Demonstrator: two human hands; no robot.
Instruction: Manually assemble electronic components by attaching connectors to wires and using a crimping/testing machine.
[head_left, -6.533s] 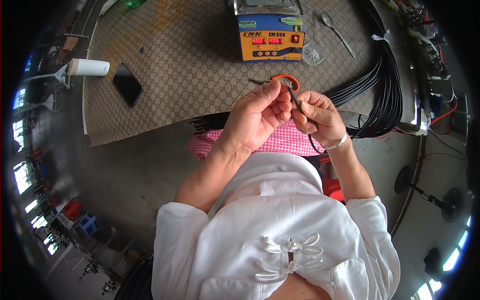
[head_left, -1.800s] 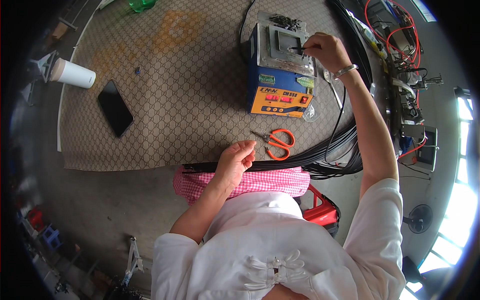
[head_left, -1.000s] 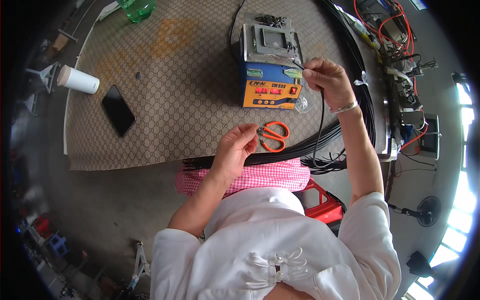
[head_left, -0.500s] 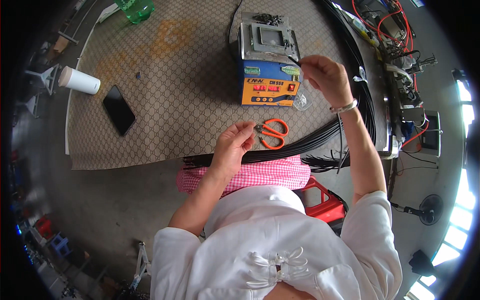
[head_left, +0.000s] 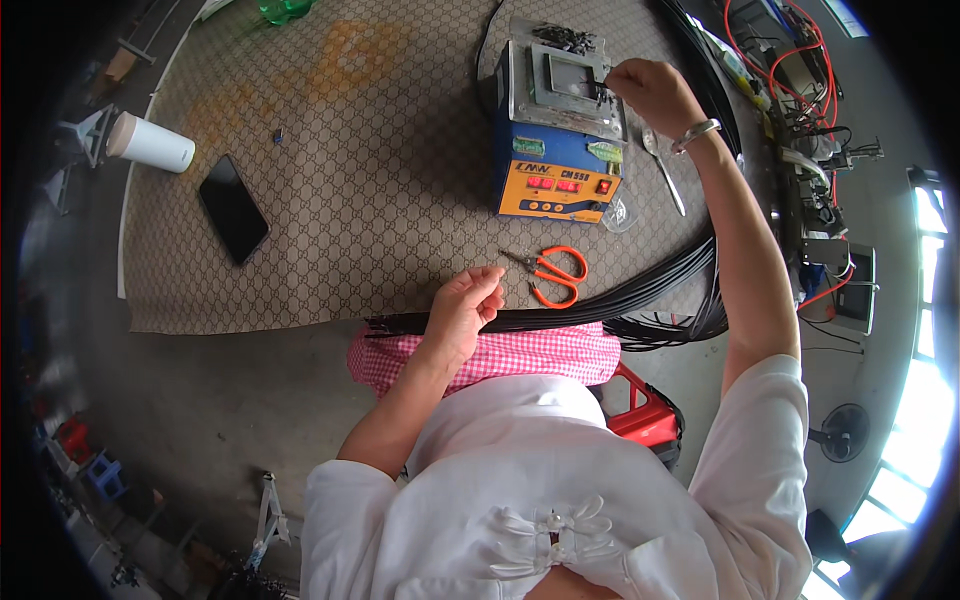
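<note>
My right hand (head_left: 655, 92) reaches over the top of a blue and orange solder pot (head_left: 560, 150), its fingers pinching a thin black piece, perhaps a cable end, at the rim of the square metal opening. The fingers hide most of that piece. Nearer to me, my left hand (head_left: 466, 308) is held at the table's front edge with thumb and forefinger pressed together; anything between them is too small to make out. Just right of it lie orange-handled snips (head_left: 557, 277), apart from the fingers.
A thick bundle of black cables (head_left: 650, 275) curves along the table's right side and front. Dark scraps (head_left: 565, 38) lie behind the pot's opening; a spoon (head_left: 664, 170) rests to its right. At left are a phone (head_left: 235, 210) and a white cup (head_left: 150, 143).
My right hand has moved forward with the black piece, from the pot's front edge to beside its opening. My left hand has come slightly back, away from the snips. The view has shifted slightly.
</note>
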